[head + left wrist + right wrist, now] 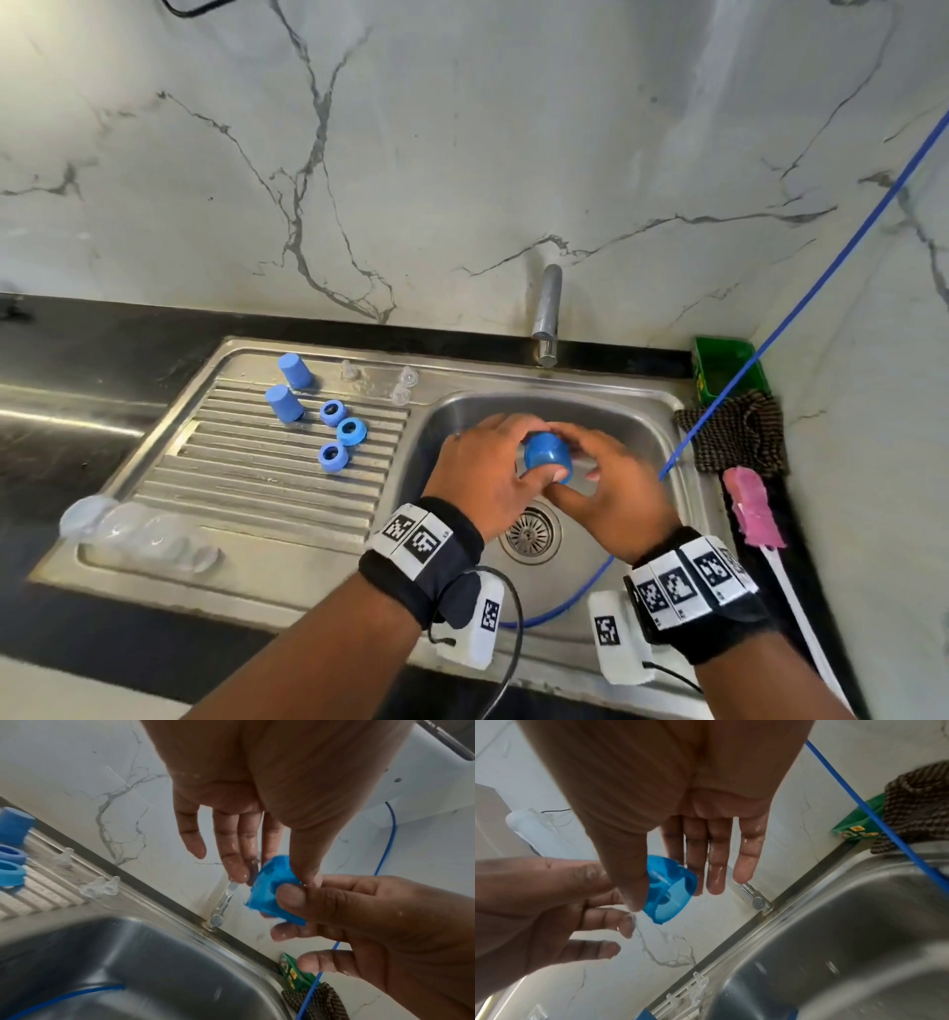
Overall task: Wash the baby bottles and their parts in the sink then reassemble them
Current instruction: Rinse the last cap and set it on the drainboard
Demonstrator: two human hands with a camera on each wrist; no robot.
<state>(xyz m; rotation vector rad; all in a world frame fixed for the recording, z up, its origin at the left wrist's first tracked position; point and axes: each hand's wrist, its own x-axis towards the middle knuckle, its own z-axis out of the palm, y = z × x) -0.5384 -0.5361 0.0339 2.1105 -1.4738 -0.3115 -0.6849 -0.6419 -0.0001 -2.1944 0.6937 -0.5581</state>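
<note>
A black bench (102,360) runs below a veined marble wall (462,128) and carries a steel sink (662,411) with a ribbed drainboard (246,478) to its left. A tap (547,313) rises at the back rim of the basin, and a thin blue hose (801,303) slants down from the upper right and curls across the basin floor near the drain (531,534). At the right rim lie a dark checked cloth (734,431), a green box (724,370) behind it and a pink-headed brush (752,509) in front. Clear bottles (138,534) lie along the drainboard's near left edge. Above the basin, the left hand (482,473) and right hand (611,493) meet around a blue cap (547,457); each grip pinches it between thumb and fingers, the remaining fingers spread and wet. Two more blue caps (287,390) stand on the drainboard's far side, three blue rings (341,431) lie just right of them, and three clear teats (395,383) sit along the flat strip behind the ribs.
</note>
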